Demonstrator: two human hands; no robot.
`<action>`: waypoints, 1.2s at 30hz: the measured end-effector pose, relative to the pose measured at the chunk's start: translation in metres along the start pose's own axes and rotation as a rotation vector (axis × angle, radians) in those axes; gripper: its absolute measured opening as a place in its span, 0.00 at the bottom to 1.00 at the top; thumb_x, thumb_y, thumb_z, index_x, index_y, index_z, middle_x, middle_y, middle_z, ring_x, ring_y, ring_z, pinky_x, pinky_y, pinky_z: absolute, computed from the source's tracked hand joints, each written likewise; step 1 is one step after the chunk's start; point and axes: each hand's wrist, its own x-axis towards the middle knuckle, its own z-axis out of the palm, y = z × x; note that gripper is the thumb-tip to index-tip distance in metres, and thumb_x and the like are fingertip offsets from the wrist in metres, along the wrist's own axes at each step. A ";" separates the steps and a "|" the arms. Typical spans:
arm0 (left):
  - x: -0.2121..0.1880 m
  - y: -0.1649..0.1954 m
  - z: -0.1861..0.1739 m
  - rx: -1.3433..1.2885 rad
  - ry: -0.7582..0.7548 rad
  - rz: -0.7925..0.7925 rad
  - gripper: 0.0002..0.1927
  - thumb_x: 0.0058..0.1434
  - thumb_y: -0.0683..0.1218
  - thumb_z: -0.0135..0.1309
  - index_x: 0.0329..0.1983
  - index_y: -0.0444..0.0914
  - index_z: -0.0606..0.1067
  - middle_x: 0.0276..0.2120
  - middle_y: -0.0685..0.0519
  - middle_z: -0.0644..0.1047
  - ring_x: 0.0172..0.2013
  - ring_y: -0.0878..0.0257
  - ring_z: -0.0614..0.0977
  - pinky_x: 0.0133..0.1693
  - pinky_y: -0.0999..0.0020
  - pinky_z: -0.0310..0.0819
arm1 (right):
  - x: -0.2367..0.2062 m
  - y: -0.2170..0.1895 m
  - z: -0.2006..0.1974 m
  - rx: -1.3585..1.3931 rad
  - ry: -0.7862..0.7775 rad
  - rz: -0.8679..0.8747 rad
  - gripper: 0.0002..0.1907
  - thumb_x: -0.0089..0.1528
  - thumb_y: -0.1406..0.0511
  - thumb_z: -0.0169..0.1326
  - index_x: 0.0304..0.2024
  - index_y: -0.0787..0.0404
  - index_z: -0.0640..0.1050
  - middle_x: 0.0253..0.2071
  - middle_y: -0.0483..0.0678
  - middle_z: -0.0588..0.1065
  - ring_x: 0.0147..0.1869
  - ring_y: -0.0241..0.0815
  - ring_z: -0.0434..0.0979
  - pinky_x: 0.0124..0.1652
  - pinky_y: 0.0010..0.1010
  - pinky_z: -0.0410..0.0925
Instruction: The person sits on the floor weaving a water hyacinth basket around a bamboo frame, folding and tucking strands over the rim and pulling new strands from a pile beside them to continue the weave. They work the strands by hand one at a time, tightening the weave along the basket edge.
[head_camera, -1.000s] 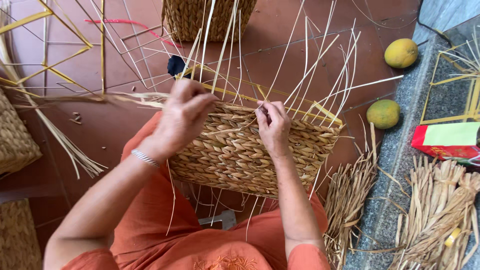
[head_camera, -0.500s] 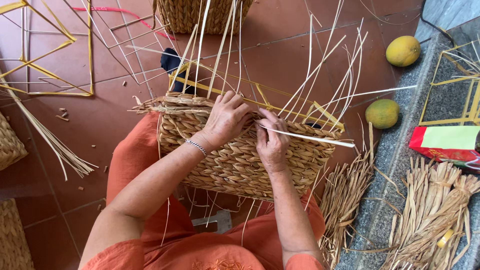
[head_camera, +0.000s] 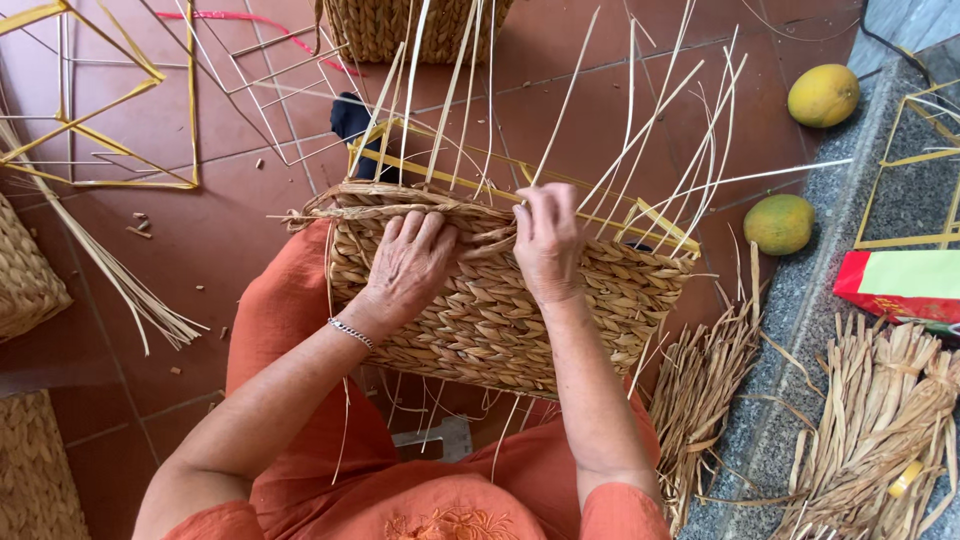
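Head view: half-woven straw basket (head_camera: 500, 300), judged light and pliant with stiff upright stakes, is held on the lap at its top rim, left hand (head_camera: 405, 265) pressed flat with fingers spread, right hand (head_camera: 545, 240) pinching a strand.

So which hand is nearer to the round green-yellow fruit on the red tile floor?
Right. The right hand grips the woven straw basket rim, closer to the fruit; the left hand rests farther away.
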 end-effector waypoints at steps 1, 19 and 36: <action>0.000 -0.001 0.001 0.073 -0.014 0.001 0.16 0.62 0.45 0.58 0.51 0.36 0.72 0.45 0.46 0.73 0.48 0.51 0.74 0.51 0.54 0.69 | 0.000 0.000 0.003 -0.004 -0.017 -0.056 0.06 0.63 0.76 0.61 0.39 0.63 0.79 0.38 0.49 0.75 0.34 0.34 0.78 0.29 0.20 0.74; 0.065 -0.025 -0.053 0.054 0.056 0.044 0.07 0.61 0.44 0.61 0.41 0.38 0.77 0.41 0.49 0.74 0.47 0.52 0.74 0.46 0.55 0.72 | 0.016 -0.013 -0.049 0.282 -0.415 0.066 0.11 0.62 0.72 0.60 0.48 0.64 0.81 0.38 0.53 0.81 0.37 0.40 0.82 0.34 0.26 0.77; 0.095 -0.026 0.029 -0.428 -0.147 -0.570 0.14 0.67 0.44 0.52 0.54 0.36 0.72 0.29 0.44 0.81 0.26 0.55 0.82 0.31 0.62 0.76 | 0.018 -0.012 -0.036 0.274 -0.379 0.252 0.06 0.66 0.71 0.57 0.45 0.63 0.80 0.36 0.51 0.82 0.31 0.36 0.82 0.28 0.27 0.76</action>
